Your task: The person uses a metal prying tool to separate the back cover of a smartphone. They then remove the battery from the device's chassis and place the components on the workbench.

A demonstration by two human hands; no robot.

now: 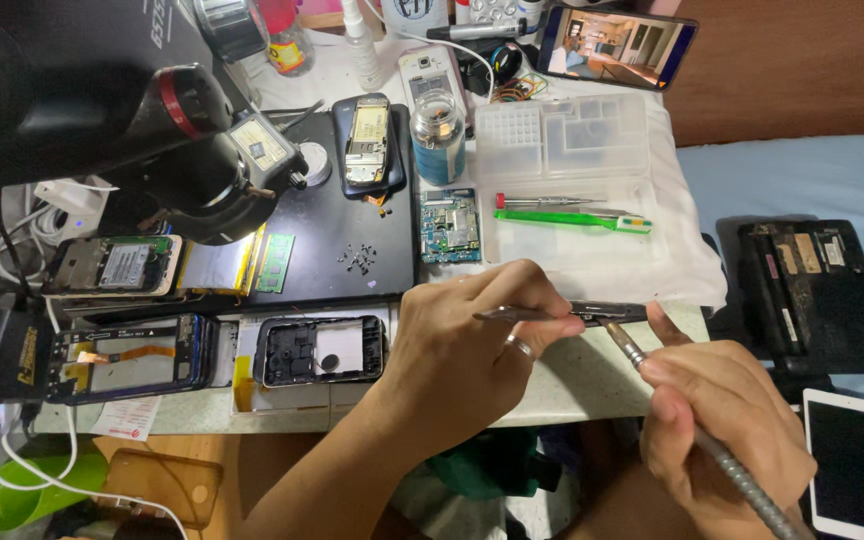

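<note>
My left hand (472,345) grips a thin dark phone part (607,312) held edge-on above the front of the table, with a ring on one finger. My right hand (727,425) holds a slim metal tool (712,450) with a ribbed handle; its tip touches the phone part from below right. A dark phone frame (320,350) lies on the table just left of my left wrist.
A black mat (352,215) carries small screws (357,258) and an opened phone (367,145). A circuit board (450,225), a jar (439,135), a clear parts box (562,135), a green tool (572,218), more opened phones (117,265) and a microscope (192,150) crowd the table. A white tablet (857,465) lies at right.
</note>
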